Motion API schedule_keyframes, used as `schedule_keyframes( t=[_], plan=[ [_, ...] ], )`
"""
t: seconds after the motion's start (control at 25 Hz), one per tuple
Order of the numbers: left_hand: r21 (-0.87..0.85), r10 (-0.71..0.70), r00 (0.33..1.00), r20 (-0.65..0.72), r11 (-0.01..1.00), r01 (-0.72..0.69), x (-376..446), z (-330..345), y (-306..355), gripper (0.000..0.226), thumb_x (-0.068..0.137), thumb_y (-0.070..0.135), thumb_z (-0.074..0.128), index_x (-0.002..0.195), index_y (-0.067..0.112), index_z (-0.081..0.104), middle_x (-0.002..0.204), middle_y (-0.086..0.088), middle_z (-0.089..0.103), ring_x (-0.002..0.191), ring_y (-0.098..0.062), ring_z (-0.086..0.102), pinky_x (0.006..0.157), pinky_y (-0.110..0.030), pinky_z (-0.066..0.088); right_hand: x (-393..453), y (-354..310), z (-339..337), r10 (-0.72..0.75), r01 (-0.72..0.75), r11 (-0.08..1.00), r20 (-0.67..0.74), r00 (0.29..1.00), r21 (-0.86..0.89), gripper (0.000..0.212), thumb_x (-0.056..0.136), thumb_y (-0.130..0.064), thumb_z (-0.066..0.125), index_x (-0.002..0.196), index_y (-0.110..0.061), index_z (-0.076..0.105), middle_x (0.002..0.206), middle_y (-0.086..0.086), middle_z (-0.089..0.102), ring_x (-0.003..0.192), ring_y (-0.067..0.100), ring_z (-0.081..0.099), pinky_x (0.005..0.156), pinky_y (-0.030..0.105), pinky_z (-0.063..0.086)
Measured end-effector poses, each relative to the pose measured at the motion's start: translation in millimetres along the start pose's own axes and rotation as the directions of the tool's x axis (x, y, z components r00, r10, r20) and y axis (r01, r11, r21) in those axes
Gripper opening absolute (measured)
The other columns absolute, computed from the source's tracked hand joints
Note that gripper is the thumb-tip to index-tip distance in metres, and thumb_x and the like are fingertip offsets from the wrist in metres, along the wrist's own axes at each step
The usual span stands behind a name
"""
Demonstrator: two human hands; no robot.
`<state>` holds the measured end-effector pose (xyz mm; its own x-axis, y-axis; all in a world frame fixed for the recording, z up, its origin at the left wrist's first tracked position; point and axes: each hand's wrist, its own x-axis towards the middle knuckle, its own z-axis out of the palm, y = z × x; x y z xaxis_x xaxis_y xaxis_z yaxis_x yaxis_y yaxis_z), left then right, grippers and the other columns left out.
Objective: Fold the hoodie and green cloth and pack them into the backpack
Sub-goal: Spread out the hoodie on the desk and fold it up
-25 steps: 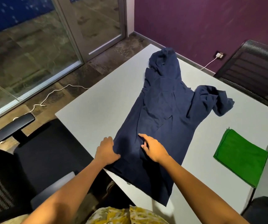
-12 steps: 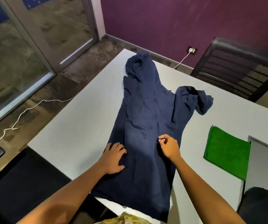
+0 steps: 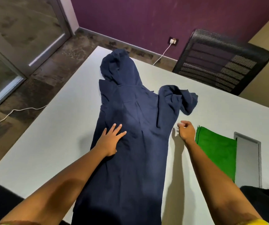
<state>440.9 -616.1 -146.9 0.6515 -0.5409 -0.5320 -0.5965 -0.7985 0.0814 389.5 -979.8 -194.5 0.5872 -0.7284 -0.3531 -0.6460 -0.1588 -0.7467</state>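
Note:
A navy blue hoodie (image 3: 135, 120) lies lengthwise on the white table (image 3: 54, 135), hood at the far end, one sleeve bunched at its right. My left hand (image 3: 111, 138) rests flat on the hoodie's left half, fingers spread. My right hand (image 3: 185, 129) hovers over the table just right of the hoodie's edge, fingers loosely curled, holding nothing. A folded green cloth (image 3: 218, 153) lies on the table to the right of that hand. A dark shape (image 3: 265, 203) at the bottom right may be the backpack; I cannot tell.
A grey panel (image 3: 249, 159) is set in the table beside the green cloth. A black mesh chair (image 3: 219, 62) stands behind the far table edge. A white cable (image 3: 8, 112) runs across the floor at left, near a glass door.
My right hand has left the hoodie's middle and moved right, off its edge. My left hand has slid further up the hoodie. The camera has tilted forward.

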Motion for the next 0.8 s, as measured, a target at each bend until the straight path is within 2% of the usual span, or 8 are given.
schedule_keyframes(
  t=[0.12, 0.24, 0.32, 0.52, 0.6, 0.68, 0.72, 0.8],
  plan=[
    [-0.026, -0.006, 0.993, 0.12, 1.0, 0.009, 22.0, -2.1, -6.7, 0.109, 0.083, 0.028, 0.077, 0.156, 0.04, -0.003, 0.164, 0.002, -0.023, 0.152, -0.029, -0.014, 0.122, -0.054, 0.007, 34.6, -25.4, -12.1, -0.004, 0.005, 1.0, -0.027, 1.0, 0.03, 0.034, 0.087, -0.021, 0.069, 0.118, -0.013, 0.057, 0.114, 0.014, 0.063, 0.099, 0.026, 0.059, 0.094, 0.038, 0.047],
    [-0.118, 0.009, 0.983, 0.181, 0.993, 0.012, 29.5, -1.5, -12.1, 0.114, 0.08, 0.024, 0.081, 0.155, 0.044, -0.002, 0.163, 0.005, -0.022, 0.152, -0.03, -0.011, 0.122, -0.055, 0.011, 67.4, -45.2, -16.2, 0.074, -0.084, 0.957, 0.045, 0.996, 0.276, 0.034, 0.089, -0.021, 0.061, 0.124, -0.024, 0.058, 0.118, 0.008, 0.059, 0.1, 0.023, 0.055, 0.085, 0.037, 0.046],
    [-0.135, 0.005, 0.984, 0.179, 0.991, 0.019, 29.3, -0.1, -13.0, 0.114, 0.079, 0.024, 0.082, 0.155, 0.045, 0.0, 0.164, 0.007, -0.021, 0.152, -0.03, -0.01, 0.122, -0.055, 0.012, 83.2, -51.6, -13.0, 0.143, -0.186, 0.9, 0.136, 0.98, 0.394, 0.037, 0.093, -0.024, 0.055, 0.129, -0.032, 0.058, 0.131, 0.0, 0.058, 0.113, 0.021, 0.056, 0.091, 0.041, 0.045],
    [-0.124, -0.066, 0.982, 0.176, 0.988, 0.089, 31.3, 1.5, -5.8, 0.116, 0.076, 0.017, 0.084, 0.154, 0.048, 0.004, 0.164, 0.01, -0.018, 0.153, -0.028, -0.006, 0.119, -0.059, 0.019, 96.2, -65.1, -10.2, 0.201, -0.294, 0.837, 0.239, 0.95, 0.462, 0.041, 0.095, -0.029, 0.06, 0.13, -0.009, 0.06, 0.128, 0.005, 0.065, 0.109, 0.021, 0.063, 0.076, 0.031, 0.047],
    [-0.147, -0.096, 0.981, 0.17, 0.982, 0.121, 31.8, 2.1, -0.8, 0.116, 0.076, 0.014, 0.083, 0.154, 0.048, 0.006, 0.165, 0.01, -0.016, 0.153, -0.028, -0.005, 0.116, -0.064, 0.018, 88.2, -79.3, -8.5, 0.087, -0.104, 0.919, 0.061, 0.994, 0.381, 0.044, 0.088, -0.037, 0.064, 0.115, -0.003, 0.065, 0.114, 0.007, 0.066, 0.1, 0.023, 0.062, 0.081, 0.036, 0.047],
    [-0.148, -0.124, 0.982, 0.145, 0.978, 0.146, 33.2, 1.6, 2.4, 0.111, 0.077, 0.011, 0.08, 0.155, 0.046, 0.008, 0.165, 0.008, -0.013, 0.153, -0.028, -0.003, 0.116, -0.065, 0.013, 67.8, -94.1, -3.9, -0.275, 0.284, 0.958, -0.139, 0.951, 0.047, 0.048, 0.084, -0.041, 0.064, 0.112, -0.002, 0.067, 0.124, 0.013, 0.061, 0.113, 0.026, 0.058, 0.098, 0.039, 0.044],
    [-0.14, -0.136, 0.982, 0.127, 0.978, 0.154, 33.6, 2.1, 5.2, 0.108, 0.079, 0.01, 0.078, 0.155, 0.044, 0.009, 0.166, 0.006, -0.011, 0.153, -0.029, -0.001, 0.117, -0.064, 0.011, 49.4, -99.6, -0.5, -0.469, 0.462, 0.883, -0.165, 0.868, -0.081, 0.044, 0.088, -0.035, 0.066, 0.117, -0.003, 0.066, 0.134, 0.014, 0.057, 0.124, 0.026, 0.053, 0.107, 0.04, 0.039],
    [-0.077, -0.15, 0.986, 0.067, 0.985, 0.155, 33.1, 1.2, 14.6, 0.101, 0.082, 0.012, 0.075, 0.157, 0.039, 0.013, 0.166, -0.001, -0.001, 0.153, -0.03, 0.005, 0.12, -0.058, 0.01, 5.6, -99.2, 9.2, -0.773, 0.752, 0.634, -0.135, 0.619, -0.18, 0.034, 0.09, -0.023, 0.069, 0.119, -0.005, 0.066, 0.136, 0.01, 0.057, 0.128, 0.023, 0.051, 0.108, 0.039, 0.035]
  ],
)
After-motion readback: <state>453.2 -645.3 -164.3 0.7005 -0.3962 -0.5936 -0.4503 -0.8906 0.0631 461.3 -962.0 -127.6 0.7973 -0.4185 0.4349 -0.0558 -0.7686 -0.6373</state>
